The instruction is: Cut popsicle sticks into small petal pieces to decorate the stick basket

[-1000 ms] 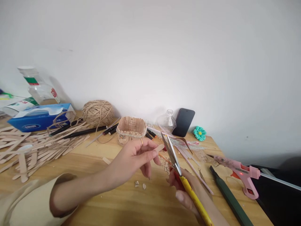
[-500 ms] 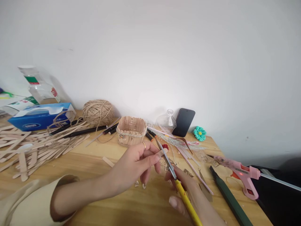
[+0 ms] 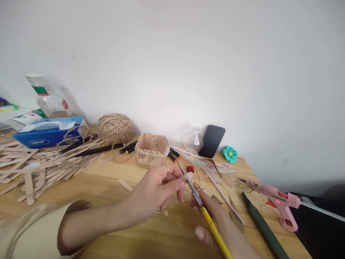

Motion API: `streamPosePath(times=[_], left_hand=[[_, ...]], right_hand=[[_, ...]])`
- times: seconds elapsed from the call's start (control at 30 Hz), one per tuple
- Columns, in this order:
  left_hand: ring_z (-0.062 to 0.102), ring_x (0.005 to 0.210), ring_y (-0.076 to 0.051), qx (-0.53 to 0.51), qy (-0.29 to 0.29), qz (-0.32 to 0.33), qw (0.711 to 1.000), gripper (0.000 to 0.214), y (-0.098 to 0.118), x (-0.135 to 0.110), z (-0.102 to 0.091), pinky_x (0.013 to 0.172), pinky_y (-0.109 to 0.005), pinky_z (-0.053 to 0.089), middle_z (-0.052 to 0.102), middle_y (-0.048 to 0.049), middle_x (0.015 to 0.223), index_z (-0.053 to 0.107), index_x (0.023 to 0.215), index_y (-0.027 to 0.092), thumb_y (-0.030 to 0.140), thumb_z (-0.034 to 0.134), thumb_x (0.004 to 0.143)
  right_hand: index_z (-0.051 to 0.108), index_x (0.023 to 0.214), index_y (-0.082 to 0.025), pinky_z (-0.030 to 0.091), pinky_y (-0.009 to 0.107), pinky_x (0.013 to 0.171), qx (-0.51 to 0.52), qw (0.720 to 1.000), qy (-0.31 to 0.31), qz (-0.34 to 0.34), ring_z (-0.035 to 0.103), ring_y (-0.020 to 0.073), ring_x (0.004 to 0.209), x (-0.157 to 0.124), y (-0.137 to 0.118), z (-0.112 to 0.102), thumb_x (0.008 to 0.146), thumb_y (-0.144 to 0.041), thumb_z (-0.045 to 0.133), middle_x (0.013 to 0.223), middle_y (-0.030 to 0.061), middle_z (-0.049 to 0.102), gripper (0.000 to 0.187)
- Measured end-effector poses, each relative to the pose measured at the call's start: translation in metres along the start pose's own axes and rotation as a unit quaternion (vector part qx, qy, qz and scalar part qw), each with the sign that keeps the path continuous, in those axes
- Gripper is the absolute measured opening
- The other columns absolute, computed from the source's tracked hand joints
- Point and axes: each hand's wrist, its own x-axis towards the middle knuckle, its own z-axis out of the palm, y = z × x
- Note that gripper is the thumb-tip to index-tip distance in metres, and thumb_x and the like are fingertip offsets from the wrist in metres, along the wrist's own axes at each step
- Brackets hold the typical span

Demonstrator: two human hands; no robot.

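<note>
My left hand (image 3: 159, 187) is closed, pinching a short wooden craft stick (image 3: 190, 175) between thumb and fingertips. The stick's rounded end pokes out past the blades of a pair of yellow-handled scissors (image 3: 215, 232). My right hand (image 3: 215, 216) is wrapped around these scissors, whose blades point up and to the left, against the stick. Just beyond the blades lies a small red rose (image 3: 190, 169). Small wood chips (image 3: 198, 186) are scattered under and beside the hands. Behind my left hand stands a small basket (image 3: 152, 154) of craft sticks with a silvery trim.
Loose craft sticks (image 3: 54, 169), a blue tissue box (image 3: 48, 135) and a twine ball (image 3: 114, 128) lie left. A phone (image 3: 212, 141) leans on the wall beside a teal flower (image 3: 230, 154). To the right are a pink glue gun (image 3: 280, 203) and a dark green tool (image 3: 262, 225).
The view has shifted slightly. The craft stick and scissors blades have moved only a little against each other; both hands keep their hold.
</note>
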Motion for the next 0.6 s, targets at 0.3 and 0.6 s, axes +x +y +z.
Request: streamPosePath(times=[0.3,0.6], left_hand=[[0.032,0.036,-0.003,0.024,0.018,-0.020,0.999,0.019,-0.006,0.003,-0.009,0.035,-0.017,0.022,0.059,0.0035,0.061,0.049,0.080,0.016,0.035,0.050,0.083],[0.032,0.036,-0.004,0.098,0.006,-0.117,0.988,0.023,-0.044,-0.031,-0.025,0.036,-0.016,0.025,0.048,0.0085,0.053,0.048,0.070,0.018,0.038,0.053,0.079]], right_hand=[[0.049,0.079,-0.021,0.041,0.030,0.057,-0.113,0.988,-0.023,0.104,0.056,0.0233,0.069,-0.002,0.003,-0.006,0.074,-0.043,0.057,0.075,0.0042,0.061,0.024],[0.060,0.087,-0.017,0.046,0.035,0.062,-0.358,0.920,0.076,0.138,0.063,0.0280,0.075,0.000,0.028,0.011,0.076,-0.032,0.055,0.085,0.0109,0.067,0.019]])
